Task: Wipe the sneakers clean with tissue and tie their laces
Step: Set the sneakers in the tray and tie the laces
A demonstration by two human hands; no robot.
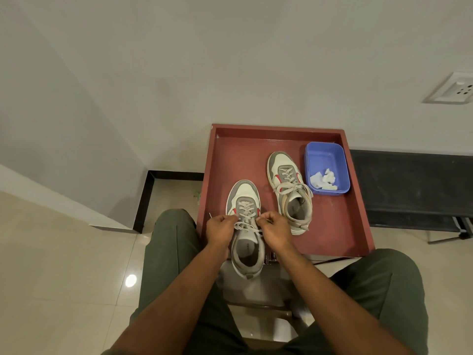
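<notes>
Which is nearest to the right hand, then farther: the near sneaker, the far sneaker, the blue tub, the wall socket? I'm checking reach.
From the right hand:
1. Near sneaker, under the hand.
2. Far sneaker, ahead, right.
3. Blue tub, right of it.
4. Wall socket, far right.

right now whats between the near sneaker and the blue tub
The other sneaker, laces tied, lies between the near sneaker and the blue tub on the red tray, per the head view.

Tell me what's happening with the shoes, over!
Both hands, left and right, pinching laces on the near sneaker. Far sneaker already tied. Used tissue in blue tub. Nothing in the way.
</notes>
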